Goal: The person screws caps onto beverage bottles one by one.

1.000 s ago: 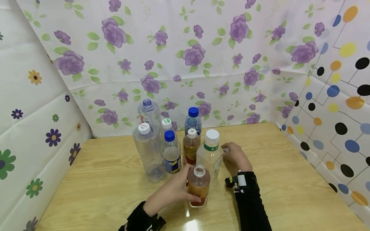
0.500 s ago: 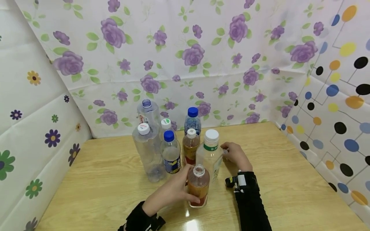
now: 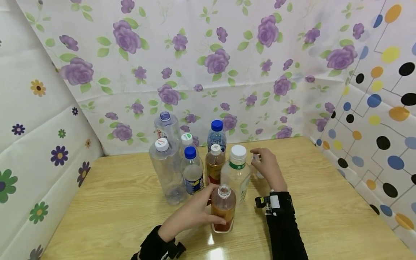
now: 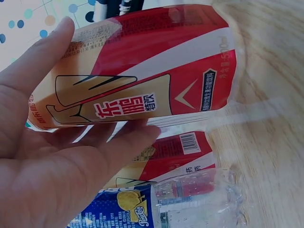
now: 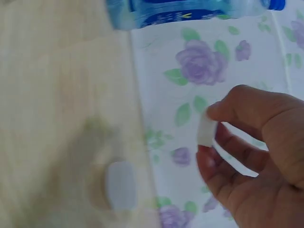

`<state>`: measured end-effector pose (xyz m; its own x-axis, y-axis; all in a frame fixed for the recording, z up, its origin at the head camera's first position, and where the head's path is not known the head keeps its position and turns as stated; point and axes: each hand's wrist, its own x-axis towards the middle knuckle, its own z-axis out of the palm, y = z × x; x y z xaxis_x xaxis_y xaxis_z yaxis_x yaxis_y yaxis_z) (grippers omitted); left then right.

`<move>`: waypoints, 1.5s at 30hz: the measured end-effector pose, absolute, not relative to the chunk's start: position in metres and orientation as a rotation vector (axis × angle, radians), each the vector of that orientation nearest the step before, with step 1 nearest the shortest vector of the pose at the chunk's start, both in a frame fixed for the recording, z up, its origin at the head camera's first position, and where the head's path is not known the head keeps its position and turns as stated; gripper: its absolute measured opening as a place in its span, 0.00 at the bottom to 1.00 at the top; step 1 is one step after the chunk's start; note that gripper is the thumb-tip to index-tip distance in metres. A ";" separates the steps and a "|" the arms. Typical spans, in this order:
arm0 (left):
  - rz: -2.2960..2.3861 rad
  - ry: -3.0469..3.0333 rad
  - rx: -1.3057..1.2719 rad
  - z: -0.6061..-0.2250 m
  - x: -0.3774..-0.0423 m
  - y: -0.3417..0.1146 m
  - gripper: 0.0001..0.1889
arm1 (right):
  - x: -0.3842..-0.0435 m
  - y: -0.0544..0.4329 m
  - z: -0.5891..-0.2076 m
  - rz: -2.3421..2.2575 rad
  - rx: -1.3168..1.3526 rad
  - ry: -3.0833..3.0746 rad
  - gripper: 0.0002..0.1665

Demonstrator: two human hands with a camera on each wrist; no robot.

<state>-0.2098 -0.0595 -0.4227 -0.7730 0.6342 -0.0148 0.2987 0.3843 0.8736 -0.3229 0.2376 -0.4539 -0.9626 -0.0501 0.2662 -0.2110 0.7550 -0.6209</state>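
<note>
My left hand [image 3: 195, 213] grips an uncapped plastic drink bottle [image 3: 224, 207] with a gold and red label, standing upright on the table. In the left wrist view, thumb and fingers wrap the labelled side of this bottle [image 4: 156, 66]. My right hand [image 3: 268, 166] pinches a white bottle cap [image 5: 206, 130] between thumb and fingertips, raised above the wooden table. A second white cap [image 5: 121, 185] lies on the table below that hand. Right beside the held bottle stands a large clear bottle [image 3: 236, 177] with a white cap and green neck band.
Behind and left stand several bottles: a blue-capped one with a blue label [image 3: 194, 178], a capped gold-and-red one [image 3: 214, 166], a blue one [image 3: 216, 139], and tall clear ones [image 3: 165, 169]. Patterned cloth [image 3: 217, 61] hangs behind the wooden table [image 3: 107, 206].
My right hand has risen and moved slightly away from the large clear bottle, with the cap now visible in its fingers. The other cap has come into sight. My left hand keeps its grip.
</note>
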 end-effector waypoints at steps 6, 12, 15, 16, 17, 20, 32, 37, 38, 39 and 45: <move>1.327 2.297 0.828 -0.420 -0.208 -0.057 0.42 | -0.311 0.233 -0.425 1.015 0.247 -2.544 0.20; 1.286 2.326 0.820 -0.418 -0.207 -0.056 0.44 | -0.293 0.229 -0.393 0.991 0.299 -2.368 0.15; 1.295 2.319 0.808 -0.417 -0.206 -0.057 0.43 | -0.283 0.225 -0.378 0.973 0.345 -2.287 0.13; 1.297 2.317 0.806 -0.417 -0.206 -0.057 0.43 | -0.279 0.224 -0.373 0.965 0.360 -2.263 0.13; 1.299 2.316 0.807 -0.417 -0.206 -0.057 0.43 | -0.275 0.222 -0.368 0.954 0.373 -2.242 0.12; 1.295 2.320 0.816 -0.418 -0.206 -0.057 0.42 | -0.263 0.219 -0.356 0.924 0.386 -2.198 0.11; 1.303 2.321 0.829 -0.422 -0.207 -0.057 0.41 | -0.211 0.204 -0.321 0.971 0.593 -2.128 0.17; 1.312 2.319 0.828 -0.424 -0.206 -0.058 0.41 | -0.193 0.190 -0.310 1.120 0.973 -2.092 0.23; 1.315 2.319 0.833 -0.424 -0.206 -0.058 0.41 | -0.191 0.187 -0.309 1.148 1.033 -2.104 0.23; 1.317 2.321 0.839 -0.424 -0.206 -0.058 0.41 | -0.189 0.184 -0.309 1.165 1.084 -2.124 0.21; 1.306 2.331 0.867 -0.424 -0.207 -0.058 0.41 | -0.191 0.169 -0.313 1.177 1.223 -2.412 0.12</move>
